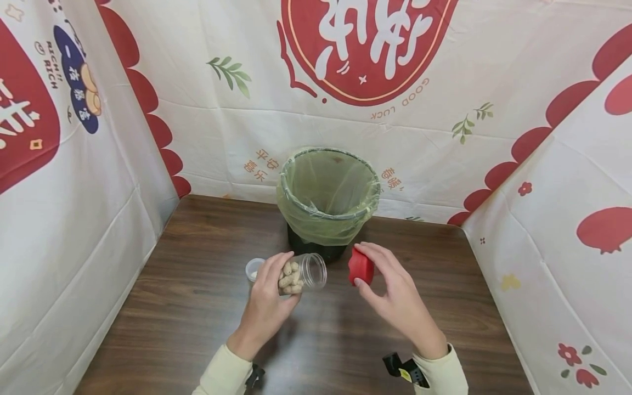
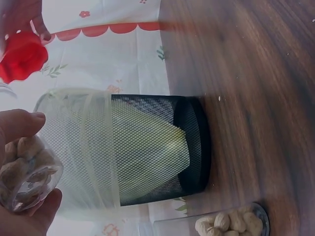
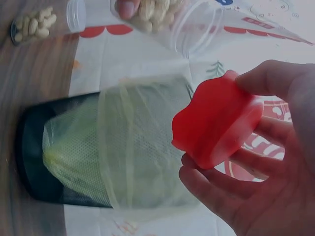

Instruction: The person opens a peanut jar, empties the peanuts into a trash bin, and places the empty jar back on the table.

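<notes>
My left hand [image 1: 269,307] grips a clear plastic jar [image 1: 314,271] with peanuts [image 1: 290,277] inside. The jar lies tipped on its side, its lidless mouth facing right. In my right hand [image 1: 397,296], thumb and fingertips pinch a small red wavy-edged cup-like piece [image 3: 211,120], held apart from the jar's mouth. The right wrist view shows its scalloped edge and smooth round side. A second clear jar [image 3: 61,22] with peanuts stands on the table behind my left hand; in the head view mostly its round top [image 1: 254,267] shows.
A black mesh wastebasket [image 2: 152,147] lined with a thin yellow-green bag [image 1: 316,225] stands just beyond both hands, at the table's back edge. The dark wood table [image 1: 197,329] is bounded by printed white cloth [image 1: 222,148] at the back and both sides.
</notes>
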Motion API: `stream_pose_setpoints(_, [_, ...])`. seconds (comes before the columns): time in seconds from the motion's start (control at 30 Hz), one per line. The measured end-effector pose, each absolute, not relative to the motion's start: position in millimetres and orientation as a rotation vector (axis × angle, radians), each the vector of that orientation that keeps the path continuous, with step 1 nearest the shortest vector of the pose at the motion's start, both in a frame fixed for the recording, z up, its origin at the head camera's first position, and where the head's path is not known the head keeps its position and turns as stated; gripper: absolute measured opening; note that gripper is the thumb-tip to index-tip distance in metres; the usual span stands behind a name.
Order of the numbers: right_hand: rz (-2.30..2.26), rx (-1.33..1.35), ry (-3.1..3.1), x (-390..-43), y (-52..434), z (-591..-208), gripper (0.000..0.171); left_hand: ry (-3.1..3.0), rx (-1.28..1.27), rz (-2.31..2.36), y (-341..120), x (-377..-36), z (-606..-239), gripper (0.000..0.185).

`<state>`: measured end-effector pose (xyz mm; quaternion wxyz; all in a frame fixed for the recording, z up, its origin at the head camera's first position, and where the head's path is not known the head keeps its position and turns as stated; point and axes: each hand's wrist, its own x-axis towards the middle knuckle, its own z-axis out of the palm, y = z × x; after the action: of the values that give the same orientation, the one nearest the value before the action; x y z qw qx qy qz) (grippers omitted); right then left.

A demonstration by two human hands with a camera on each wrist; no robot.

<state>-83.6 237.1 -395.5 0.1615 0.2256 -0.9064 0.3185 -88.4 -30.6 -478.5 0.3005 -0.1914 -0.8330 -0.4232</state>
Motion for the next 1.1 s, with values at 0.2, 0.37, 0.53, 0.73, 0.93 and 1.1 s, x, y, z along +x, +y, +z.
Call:
stream_pose_setpoints(0.2, [0.839, 0.592, -2.624, -87, 254, -385, 0.071, -2.193, -0.46, -1.182, -37, -91, -476, 0.087])
stream_pose_setpoints(0.37, [0.826, 0.561, -2.632, -91, 269, -381, 0.075, -2.208, -0.393, -1.245, -42, -93, -471, 0.089])
stream_pose_setpoints(0.53, [0.822, 0.487, -2.633, -96, 281, -384, 0.079, -2.211, -0.353, -1.286, -49, -95, -468, 0.088])
stream_pose_setpoints(0.73, [0.813, 0.383, -2.652, -102, 292, -395, 0.077, -2.202, -0.333, -1.278, -54, -97, -469, 0.088])
stream_pose_setpoints(0.93, [0.775, 0.328, -2.684, -111, 306, -409, 0.073, -2.201, -0.324, -1.266, -57, -99, -469, 0.088])
stream_pose_setpoints(1.1, [0.736, 0.314, -2.702, -119, 321, -423, 0.071, -2.202, -0.301, -1.265, -59, -100, -469, 0.087])
